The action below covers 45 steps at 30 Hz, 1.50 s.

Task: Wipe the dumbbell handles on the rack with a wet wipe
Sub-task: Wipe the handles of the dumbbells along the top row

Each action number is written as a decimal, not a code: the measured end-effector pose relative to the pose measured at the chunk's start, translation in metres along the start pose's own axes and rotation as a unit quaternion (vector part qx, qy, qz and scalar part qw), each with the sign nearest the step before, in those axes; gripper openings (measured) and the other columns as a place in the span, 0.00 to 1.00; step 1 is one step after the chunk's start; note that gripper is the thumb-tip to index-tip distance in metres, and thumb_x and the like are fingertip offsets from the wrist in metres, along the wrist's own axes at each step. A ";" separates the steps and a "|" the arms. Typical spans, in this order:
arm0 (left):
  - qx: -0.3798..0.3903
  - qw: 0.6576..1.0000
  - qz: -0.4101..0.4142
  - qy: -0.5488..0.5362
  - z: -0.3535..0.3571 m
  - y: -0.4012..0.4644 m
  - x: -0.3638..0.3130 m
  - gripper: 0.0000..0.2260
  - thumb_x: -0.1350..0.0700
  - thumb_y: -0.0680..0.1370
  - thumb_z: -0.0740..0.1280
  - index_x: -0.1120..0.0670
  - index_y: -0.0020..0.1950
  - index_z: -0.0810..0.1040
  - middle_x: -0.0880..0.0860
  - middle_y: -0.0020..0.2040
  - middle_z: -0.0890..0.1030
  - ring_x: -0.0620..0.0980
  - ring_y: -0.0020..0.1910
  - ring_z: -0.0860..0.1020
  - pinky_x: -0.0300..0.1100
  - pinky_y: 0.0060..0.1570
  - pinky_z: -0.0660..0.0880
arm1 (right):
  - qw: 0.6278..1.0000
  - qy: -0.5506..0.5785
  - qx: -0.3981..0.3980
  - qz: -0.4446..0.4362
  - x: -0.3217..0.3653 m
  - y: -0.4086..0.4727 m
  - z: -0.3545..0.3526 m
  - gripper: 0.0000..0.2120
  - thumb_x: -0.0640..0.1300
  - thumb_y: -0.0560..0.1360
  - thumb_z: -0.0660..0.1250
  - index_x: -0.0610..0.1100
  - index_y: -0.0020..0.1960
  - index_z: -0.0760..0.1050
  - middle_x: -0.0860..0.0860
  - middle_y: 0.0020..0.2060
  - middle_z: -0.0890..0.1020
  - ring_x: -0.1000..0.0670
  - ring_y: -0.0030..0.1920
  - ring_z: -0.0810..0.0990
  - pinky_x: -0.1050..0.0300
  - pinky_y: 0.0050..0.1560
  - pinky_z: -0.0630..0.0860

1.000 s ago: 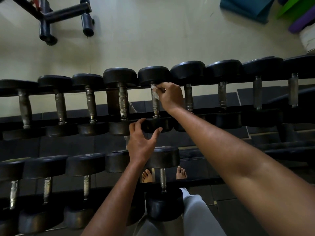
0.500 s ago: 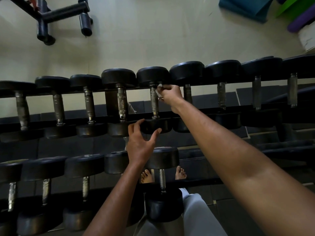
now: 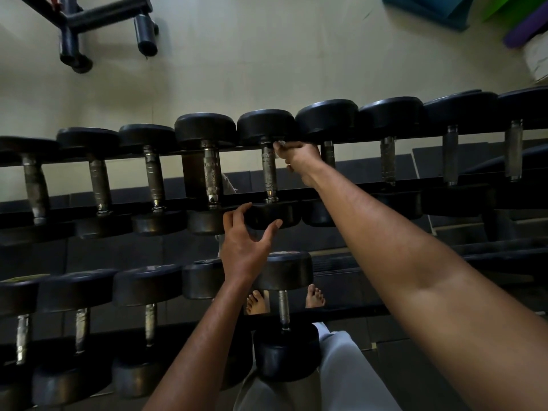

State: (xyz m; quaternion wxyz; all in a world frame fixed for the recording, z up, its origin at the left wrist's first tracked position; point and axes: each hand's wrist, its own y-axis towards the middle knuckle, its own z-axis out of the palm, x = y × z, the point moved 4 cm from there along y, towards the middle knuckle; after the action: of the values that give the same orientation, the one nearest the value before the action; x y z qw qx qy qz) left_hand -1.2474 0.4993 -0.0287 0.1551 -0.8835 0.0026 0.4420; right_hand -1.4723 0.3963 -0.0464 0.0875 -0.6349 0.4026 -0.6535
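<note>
On the far rail: the right hand (image 3: 299,157) sits at the far end of one dumbbell handle (image 3: 269,170), fingers curled and pinching a pale wet wipe (image 3: 280,143) that barely shows beside the metal.
Near end of that dumbbell: the left hand (image 3: 243,247) hovers with fingers spread and relaxed, holding nothing, just beside the near head (image 3: 271,215).
Rack (image 3: 370,195): two tiers of dark dumbbells; handles to the left and right wait in a row.
Floor: bare feet (image 3: 315,296) show beneath the lower tier.
Risk: if the wiping stroke rolls the dumbbell, it may slip off the rail toward the feet; the small wipe could also drop through the gap.
</note>
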 end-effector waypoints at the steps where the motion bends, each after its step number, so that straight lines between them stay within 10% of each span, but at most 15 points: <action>1: -0.001 1.000 0.000 -0.001 0.000 0.000 0.000 0.34 0.35 0.75 0.76 0.45 0.76 0.71 0.41 0.68 0.68 0.39 0.58 0.76 0.26 0.45 0.71 | 1.000 -0.028 0.013 0.004 -0.001 -0.003 0.000 0.03 0.47 0.79 0.76 0.48 0.51 0.84 0.53 0.47 0.86 0.55 0.48 0.79 0.53 0.56 0.75; 7: -0.006 1.000 0.001 -0.005 0.000 -0.001 0.001 0.33 0.34 0.75 0.76 0.45 0.75 0.71 0.41 0.66 0.67 0.40 0.56 0.78 0.33 0.47 0.78 | 0.977 -0.185 0.101 0.031 -0.019 -0.030 -0.013 0.14 0.42 0.82 0.73 0.36 0.64 0.82 0.51 0.60 0.84 0.53 0.62 0.80 0.71 0.56 0.75; 11: -0.003 1.000 0.001 -0.005 0.000 0.000 0.001 0.33 0.34 0.75 0.76 0.46 0.75 0.71 0.42 0.67 0.68 0.39 0.58 0.76 0.28 0.45 0.73 | 0.912 -0.383 0.144 -0.025 -0.018 -0.039 -0.013 0.17 0.53 0.76 0.79 0.39 0.53 0.87 0.46 0.53 0.88 0.46 0.57 0.85 0.48 0.61 0.81; 16: -0.006 1.000 -0.002 0.011 0.000 0.000 0.000 0.34 0.34 0.75 0.76 0.46 0.75 0.71 0.43 0.68 0.68 0.40 0.58 0.77 0.34 0.48 0.77 | 0.862 -0.453 0.082 -0.212 0.038 -0.046 -0.007 0.07 0.53 0.79 0.75 0.51 0.45 0.85 0.55 0.44 0.84 0.53 0.46 0.81 0.53 0.46 0.77; 23: -0.006 1.000 -0.002 0.004 0.000 -0.001 0.001 0.34 0.33 0.75 0.76 0.46 0.76 0.70 0.43 0.68 0.68 0.41 0.57 0.77 0.40 0.51 0.80 | 0.556 -0.709 0.076 -0.427 0.062 -0.050 0.054 0.15 0.37 0.84 0.62 0.47 0.61 0.86 0.50 0.56 0.87 0.41 0.52 0.87 0.51 0.46 0.80; 25: -0.007 1.000 0.001 -0.001 0.001 -0.001 0.003 0.35 0.33 0.75 0.76 0.46 0.76 0.70 0.43 0.69 0.68 0.41 0.58 0.78 0.39 0.51 0.80 | 0.522 -0.744 0.057 -0.413 0.063 -0.046 0.058 0.14 0.36 0.84 0.63 0.46 0.59 0.86 0.49 0.52 0.88 0.41 0.50 0.87 0.51 0.45 0.82; 33: -0.006 1.000 0.000 -0.003 0.001 -0.003 0.007 0.35 0.32 0.75 0.75 0.45 0.76 0.69 0.43 0.70 0.68 0.41 0.59 0.76 0.38 0.50 0.78 | 0.545 -0.782 0.067 -0.295 0.071 -0.055 0.073 0.13 0.31 0.79 0.64 0.44 0.55 0.84 0.47 0.41 0.78 0.41 0.44 0.79 0.51 0.43 0.72; 40: -0.004 1.000 0.008 0.001 0.000 -0.004 0.004 0.33 0.33 0.75 0.75 0.47 0.74 0.71 0.43 0.69 0.70 0.39 0.57 0.74 0.32 0.43 0.72 | 0.553 -0.764 0.174 -0.284 0.032 -0.077 0.069 0.08 0.49 0.82 0.69 0.47 0.54 0.84 0.50 0.45 0.80 0.45 0.46 0.80 0.51 0.44 0.77; 45: -0.059 0.997 -0.039 -0.016 0.012 -0.020 0.008 0.31 0.34 0.76 0.75 0.50 0.70 0.73 0.46 0.65 0.74 0.39 0.56 0.74 0.27 0.46 0.70 | 0.743 -0.599 0.138 -0.267 0.023 -0.071 0.034 0.09 0.48 0.81 0.71 0.52 0.61 0.85 0.51 0.55 0.85 0.48 0.54 0.82 0.50 0.54 0.79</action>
State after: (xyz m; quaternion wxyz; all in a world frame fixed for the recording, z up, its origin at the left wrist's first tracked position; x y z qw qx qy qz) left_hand -1.2496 0.5227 -0.0362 0.1200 -0.8833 -0.0600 0.4491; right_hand -1.4172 0.4146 0.0118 0.2191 -0.9581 -0.0124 -0.1841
